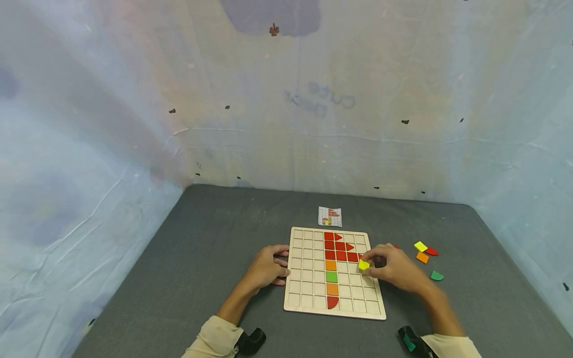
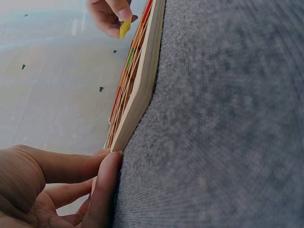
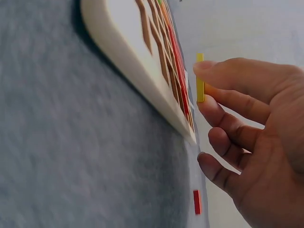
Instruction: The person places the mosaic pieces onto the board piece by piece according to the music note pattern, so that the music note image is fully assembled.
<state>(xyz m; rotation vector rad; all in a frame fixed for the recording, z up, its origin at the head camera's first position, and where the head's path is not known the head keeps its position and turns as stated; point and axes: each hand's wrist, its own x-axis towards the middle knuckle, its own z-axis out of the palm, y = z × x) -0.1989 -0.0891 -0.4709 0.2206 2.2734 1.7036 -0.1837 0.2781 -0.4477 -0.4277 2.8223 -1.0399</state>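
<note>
A light wooden grid board (image 1: 306, 301) lies flat on the grey table. My left hand (image 1: 264, 268) rests at its left edge, thumb and fingertips against the side; the left wrist view shows those fingertips (image 2: 111, 164) right at the rim. With thumb and fingertips my right hand (image 1: 396, 266) pinches a small yellow tile (image 1: 364, 265) over the board's right part. In the right wrist view the tile (image 3: 200, 78) stands edge-on. Red tiles (image 1: 330, 255), orange tiles (image 1: 330, 265), a green tile (image 1: 331, 277) and a red quarter-round tile (image 1: 333, 302) sit in the grid.
Behind the board lies a printed pattern card (image 1: 330, 217). To the right are loose tiles: yellow (image 1: 420, 246), red (image 1: 431, 251), orange (image 1: 422, 257) and green (image 1: 436, 275). Another red tile (image 1: 396, 246) is partly hidden behind my right hand. A pale sheet (image 1: 286, 149) hangs round the table.
</note>
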